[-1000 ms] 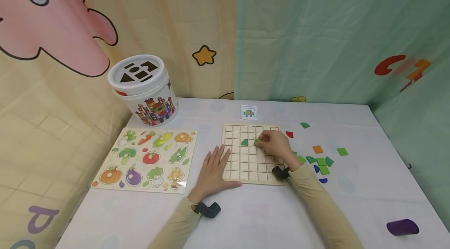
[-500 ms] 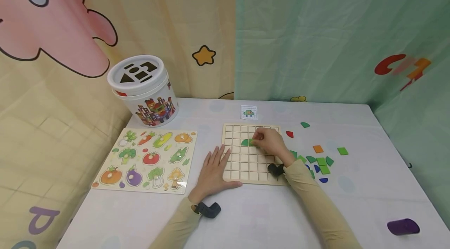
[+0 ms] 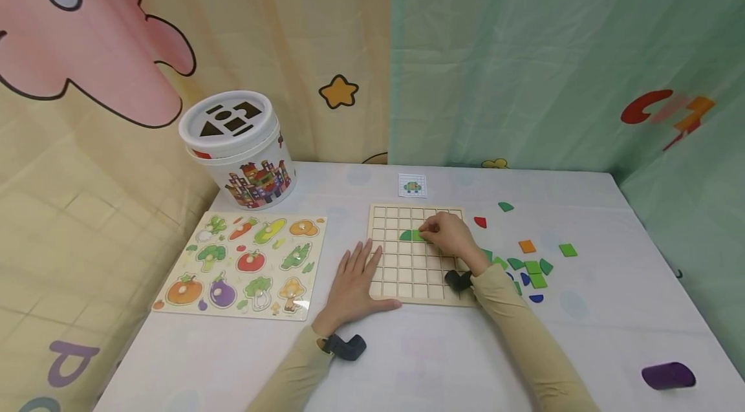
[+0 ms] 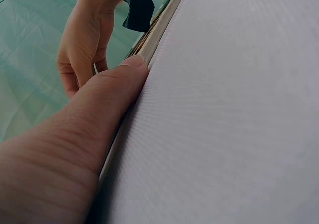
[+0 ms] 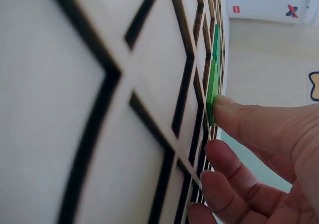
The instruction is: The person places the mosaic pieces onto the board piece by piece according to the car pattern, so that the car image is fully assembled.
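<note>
The right hand (image 3: 451,238) rests on the upper part of the wooden grid board (image 3: 407,273), its fingers curled so that the thumb tip and fingertips pinch a light green square tile (image 3: 418,235) sitting in a cell in the board's third row. The right wrist view shows the thumb (image 5: 249,119) touching the edge of that green tile (image 5: 212,92) against the grid. Just at 9 o'clock from the tile, touching it, lies a dark green quarter-round piece (image 3: 405,235) in the next cell.

The left hand (image 3: 353,282) lies flat with fingers spread, palm down, over the board's near left corner at about 7 o'clock; the left wrist view shows its thumb (image 4: 117,84) pressed along the board's edge (image 4: 154,32).

At 3 o'clock from the board, loose pieces lie on the bench (image 3: 442,360): an orange square (image 3: 526,246), green squares (image 3: 567,249), blue and dark green curved bits (image 3: 535,299), and a red piece (image 3: 480,222). A small pattern card (image 3: 412,185) lies at 12 o'clock, beyond the board. At 9 o'clock lies a vegetable puzzle (image 3: 244,263), with a white bucket (image 3: 238,150) behind it. A purple cylinder (image 3: 668,376) lies at 4 o'clock, well apart.
</note>
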Motion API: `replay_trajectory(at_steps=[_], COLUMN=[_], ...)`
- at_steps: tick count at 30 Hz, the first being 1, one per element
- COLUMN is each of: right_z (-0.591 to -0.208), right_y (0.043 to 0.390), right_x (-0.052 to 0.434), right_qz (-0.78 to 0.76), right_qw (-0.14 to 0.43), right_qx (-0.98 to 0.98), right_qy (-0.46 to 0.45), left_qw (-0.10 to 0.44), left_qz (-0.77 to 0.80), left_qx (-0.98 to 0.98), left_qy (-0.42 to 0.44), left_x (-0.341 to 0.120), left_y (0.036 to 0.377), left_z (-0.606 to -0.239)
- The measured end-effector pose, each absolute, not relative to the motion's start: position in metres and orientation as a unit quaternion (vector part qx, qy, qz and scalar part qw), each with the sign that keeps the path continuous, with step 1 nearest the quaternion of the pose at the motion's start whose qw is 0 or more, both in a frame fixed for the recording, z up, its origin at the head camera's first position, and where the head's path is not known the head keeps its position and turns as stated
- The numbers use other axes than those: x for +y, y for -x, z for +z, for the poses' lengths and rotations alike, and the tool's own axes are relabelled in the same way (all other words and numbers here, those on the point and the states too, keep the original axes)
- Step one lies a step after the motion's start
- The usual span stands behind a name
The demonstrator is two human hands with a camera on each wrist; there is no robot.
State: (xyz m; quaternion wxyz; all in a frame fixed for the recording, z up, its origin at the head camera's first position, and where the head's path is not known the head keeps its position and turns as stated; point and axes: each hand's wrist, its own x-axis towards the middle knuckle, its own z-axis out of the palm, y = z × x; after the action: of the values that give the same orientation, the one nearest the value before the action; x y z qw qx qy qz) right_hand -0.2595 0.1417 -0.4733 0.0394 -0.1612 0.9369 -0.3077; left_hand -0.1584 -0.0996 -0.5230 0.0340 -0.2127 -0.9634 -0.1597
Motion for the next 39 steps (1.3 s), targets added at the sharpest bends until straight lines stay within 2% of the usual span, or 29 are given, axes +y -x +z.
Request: replay_trajectory(at_steps=[13, 21, 25, 31, 39], right_z=[-0.470, -0.466, -0.464, -0.455, -0.452], right_y=[0.252, 0.247, 0.248, 0.259, 0.284], right_x=[0.149, 0.167, 0.186, 0.223, 0.269], right_qz=[-0.300, -0.322, -0.335, -0.334, -0.309], right_qw=[0.055, 0.069, 0.049, -0.002, -0.040], right_qx=[0.933, 0.910, 0.903, 0.923, 0.947], right_qy=[0.193, 0.252, 0.263, 0.192, 0.072], left_qw=[0.034, 0.035, 0.041, 0.052, 0.056], left_qz=[-0.153, -0.157, -0.160, -0.163, -0.171], left_qx=[-0.964, -0.964, -0.962, -0.960, -0.958], left_qy=[0.213, 0.213, 0.217, 0.222, 0.223], left_x=[-0.099, -0.099, -0.099, -0.099, -0.099], left_y=[0.159, 0.159, 0.159, 0.159, 0.158], left_z=[-0.523, -0.523, -0.524, -0.524, -0.523])
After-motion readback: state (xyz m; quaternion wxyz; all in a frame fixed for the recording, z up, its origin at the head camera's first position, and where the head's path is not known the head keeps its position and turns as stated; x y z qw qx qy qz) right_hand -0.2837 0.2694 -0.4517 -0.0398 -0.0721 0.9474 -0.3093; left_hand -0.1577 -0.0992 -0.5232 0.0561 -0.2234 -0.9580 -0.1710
